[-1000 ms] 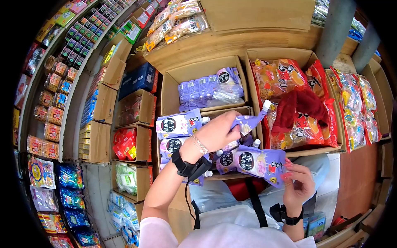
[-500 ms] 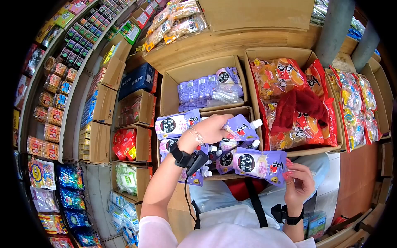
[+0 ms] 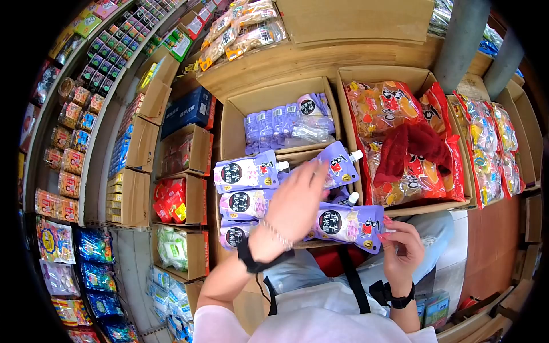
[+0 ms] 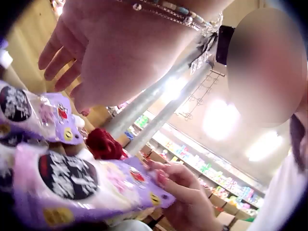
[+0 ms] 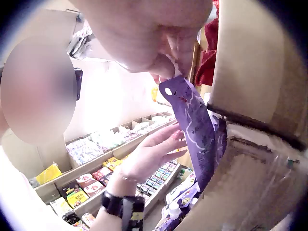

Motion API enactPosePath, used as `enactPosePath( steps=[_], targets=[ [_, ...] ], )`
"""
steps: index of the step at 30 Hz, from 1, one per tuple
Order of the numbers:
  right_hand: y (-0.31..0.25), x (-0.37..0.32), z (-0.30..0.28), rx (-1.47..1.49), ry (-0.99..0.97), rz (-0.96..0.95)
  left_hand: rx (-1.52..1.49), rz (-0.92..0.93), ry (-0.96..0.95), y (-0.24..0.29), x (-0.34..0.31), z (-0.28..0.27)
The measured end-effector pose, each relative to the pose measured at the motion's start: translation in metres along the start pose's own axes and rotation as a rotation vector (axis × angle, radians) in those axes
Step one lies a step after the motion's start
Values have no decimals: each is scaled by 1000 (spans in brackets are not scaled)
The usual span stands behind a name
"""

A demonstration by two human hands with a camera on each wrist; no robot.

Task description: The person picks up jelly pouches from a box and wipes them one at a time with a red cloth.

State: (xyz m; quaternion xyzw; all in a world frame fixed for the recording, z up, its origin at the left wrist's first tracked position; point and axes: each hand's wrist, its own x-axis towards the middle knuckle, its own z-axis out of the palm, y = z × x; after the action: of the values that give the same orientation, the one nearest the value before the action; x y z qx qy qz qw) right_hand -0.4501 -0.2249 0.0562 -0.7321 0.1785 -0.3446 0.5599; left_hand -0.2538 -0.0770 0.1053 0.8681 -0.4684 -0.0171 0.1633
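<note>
Here, we see both hands at work over a carton (image 3: pixel 300 155) of purple spouted pouches in the middle of the frame. The right hand (image 3: pixel 403 248), right of centre and low, pinches the end of a purple pouch (image 3: pixel 349 224) between thumb and fingers; the pouch lies printed face up, just right of the other hand. The left hand (image 3: pixel 293 208) is at the centre, its fingers extended and gripping nothing. Its fingertips overlap a second pouch (image 3: pixel 345 163) in the head view, but we cannot tell whether they touch it. That pouch lies tilted, its white cap pointing right. To the left of the left hand we find three more pouches (image 3: pixel 243 174) in a column, also printed face up.

Above them, a further carton (image 3: pixel 231 134) holds small purple packs (image 3: pixel 271 128). At upper right, we notice a dark red cloth (image 3: pixel 414 151) draped over red bags (image 3: pixel 389 108).
</note>
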Motion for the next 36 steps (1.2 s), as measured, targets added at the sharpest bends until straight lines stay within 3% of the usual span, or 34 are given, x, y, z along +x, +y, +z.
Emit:
enactPosePath(
  steps=[8, 11, 13, 15, 19, 21, 24, 25, 27, 29, 31, 33, 36],
  targets=[
    [8, 20, 41, -113, -196, -103, -75, -3, -122, 30, -57, 17],
    [0, 28, 41, -110, -197, -137, -261, -2, -159, 20, -52, -13],
    [2, 33, 32, -208, -183, -185, -313, -29, -38, 16, -43, -50],
    [1, 35, 27, -178, -146, -62, -189, 40, 93, -6, -38, -75],
    [1, 33, 20, -158, -192, 8, -156, -64, 337, -27, -21, -109],
    [1, 31, 18, -191, -216, -43, -375, -261, 343, -30, -13, -121],
    [2, 32, 15, -209, -242, -79, -540, -131, 375, -65, 13, -114],
    [3, 32, 14, -208, -252, -82, -515, -211, 303, -66, 23, -117],
    [1, 34, 13, -200, -274, -52, -607, -204, 198, -99, 47, -93],
    [-1, 36, 12, -189, -290, -20, -959, -198, 35, -121, 73, -63],
    [-7, 38, 12, -177, -291, 18, -1150, -384, -102, -121, 94, -49],
    [-2, 38, 10, -147, -284, 20, -1054, -378, -165, -127, 114, -23],
    [5, 43, 4, -84, -320, 63, -640, -231, -263, -140, 143, 14]
  ],
)
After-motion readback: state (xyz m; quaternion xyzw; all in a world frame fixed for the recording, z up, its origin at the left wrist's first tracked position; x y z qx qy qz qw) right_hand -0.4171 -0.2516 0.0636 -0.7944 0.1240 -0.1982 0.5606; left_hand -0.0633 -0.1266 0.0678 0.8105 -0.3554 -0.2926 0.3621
